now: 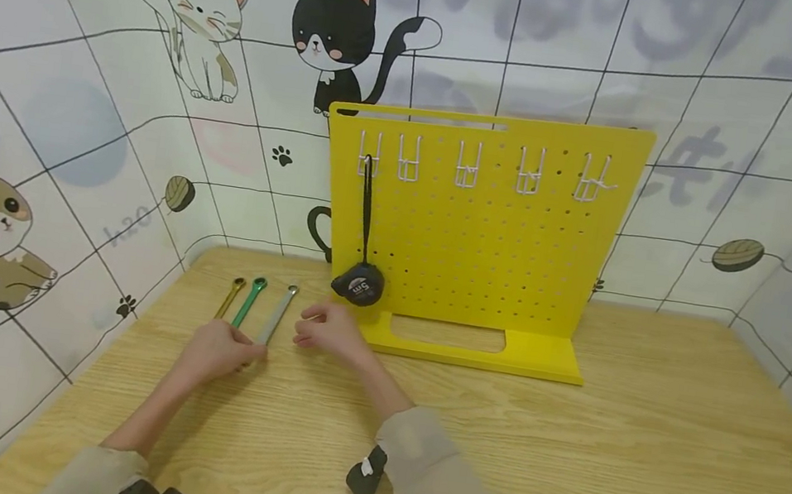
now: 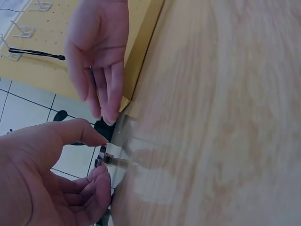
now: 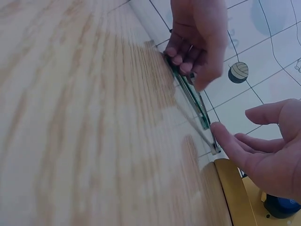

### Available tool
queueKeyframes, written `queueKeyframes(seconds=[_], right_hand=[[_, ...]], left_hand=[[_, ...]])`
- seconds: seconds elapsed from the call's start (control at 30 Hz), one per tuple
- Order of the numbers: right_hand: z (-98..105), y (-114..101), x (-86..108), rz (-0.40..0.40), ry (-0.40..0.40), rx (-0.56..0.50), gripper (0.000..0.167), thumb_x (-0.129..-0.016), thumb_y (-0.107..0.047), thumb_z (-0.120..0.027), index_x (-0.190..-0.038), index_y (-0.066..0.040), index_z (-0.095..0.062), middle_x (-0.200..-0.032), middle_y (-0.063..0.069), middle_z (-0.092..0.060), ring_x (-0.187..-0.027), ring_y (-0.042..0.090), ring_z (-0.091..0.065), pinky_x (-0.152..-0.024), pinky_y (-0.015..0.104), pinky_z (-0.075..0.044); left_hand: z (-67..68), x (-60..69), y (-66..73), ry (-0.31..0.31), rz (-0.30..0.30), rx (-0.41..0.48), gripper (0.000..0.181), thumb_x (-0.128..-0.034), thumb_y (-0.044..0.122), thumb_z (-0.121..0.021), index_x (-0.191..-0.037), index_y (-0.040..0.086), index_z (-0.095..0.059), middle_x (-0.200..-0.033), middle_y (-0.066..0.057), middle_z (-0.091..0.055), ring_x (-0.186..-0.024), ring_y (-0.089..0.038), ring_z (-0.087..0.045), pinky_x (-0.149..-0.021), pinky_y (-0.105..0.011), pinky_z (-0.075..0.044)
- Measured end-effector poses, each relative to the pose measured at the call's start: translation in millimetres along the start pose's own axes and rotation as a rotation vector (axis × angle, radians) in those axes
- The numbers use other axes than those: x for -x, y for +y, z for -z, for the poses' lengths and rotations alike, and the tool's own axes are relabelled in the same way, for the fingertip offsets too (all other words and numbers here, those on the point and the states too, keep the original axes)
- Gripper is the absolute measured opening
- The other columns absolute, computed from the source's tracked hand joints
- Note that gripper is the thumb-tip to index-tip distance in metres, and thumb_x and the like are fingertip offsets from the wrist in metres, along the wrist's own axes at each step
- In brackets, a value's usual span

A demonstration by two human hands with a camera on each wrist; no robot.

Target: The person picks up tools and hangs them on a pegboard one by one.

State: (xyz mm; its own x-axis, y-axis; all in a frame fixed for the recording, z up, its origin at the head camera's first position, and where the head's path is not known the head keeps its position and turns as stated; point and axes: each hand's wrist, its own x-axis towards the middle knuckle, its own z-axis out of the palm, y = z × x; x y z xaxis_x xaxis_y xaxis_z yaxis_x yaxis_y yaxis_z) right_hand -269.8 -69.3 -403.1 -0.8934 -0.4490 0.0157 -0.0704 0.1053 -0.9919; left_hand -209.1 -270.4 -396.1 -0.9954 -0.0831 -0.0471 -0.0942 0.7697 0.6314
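Three wrenches lie side by side on the wooden table: a gold one (image 1: 230,298), a green one (image 1: 249,303) and a silver one (image 1: 276,318). With thumb and fingertips, my left hand (image 1: 219,351) pinches the near end of the silver wrench; the left wrist view shows that metal end (image 2: 101,156) between them. My right hand (image 1: 334,331) hovers just right of the silver wrench, fingers loosely bent and holding nothing. In the right wrist view, its fingertips (image 3: 219,129) appear close to the wrench's far end; whether they touch it I cannot tell.
A yellow pegboard (image 1: 472,240) with several white wire hooks (image 1: 468,165) stands at the back of the table (image 1: 639,454). From its leftmost hook a black tape measure (image 1: 363,284) hangs by its strap, close behind my right hand. Patterned wall covering surrounds the table.
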Motion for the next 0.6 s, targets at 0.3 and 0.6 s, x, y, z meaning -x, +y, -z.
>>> queueKeyframes(seconds=[0.3, 0.6], right_hand=[[-16, 0, -5.3, -0.071, 0.014, -0.007, 0.027, -0.092, 0.002, -0.066, -0.113, 0.018, -0.061, -0.092, 0.023, -0.072, -0.090, 0.035, -0.073, -0.080, 0.034, -0.060], [-19, -2, -2.1, -0.107, 0.062, 0.072, 0.014, -0.095, -0.006, -0.069, -0.092, 0.008, -0.070, -0.079, 0.015, -0.073, -0.075, 0.024, -0.074, -0.072, 0.028, -0.058]], left_hand=[[-2.0, 5.2, 8.7, -0.199, 0.007, 0.280, 0.026, -0.0870, 0.017, -0.073, -0.087, -0.009, -0.074, -0.069, -0.006, -0.068, -0.066, -0.016, -0.067, -0.061, -0.030, -0.058], [-0.6, 9.3, 8.4, -0.346, -0.025, 0.385, 0.030, -0.0921, 0.018, -0.072, -0.102, -0.010, -0.072, -0.087, -0.008, -0.071, -0.081, -0.018, -0.068, -0.075, -0.033, -0.060]])
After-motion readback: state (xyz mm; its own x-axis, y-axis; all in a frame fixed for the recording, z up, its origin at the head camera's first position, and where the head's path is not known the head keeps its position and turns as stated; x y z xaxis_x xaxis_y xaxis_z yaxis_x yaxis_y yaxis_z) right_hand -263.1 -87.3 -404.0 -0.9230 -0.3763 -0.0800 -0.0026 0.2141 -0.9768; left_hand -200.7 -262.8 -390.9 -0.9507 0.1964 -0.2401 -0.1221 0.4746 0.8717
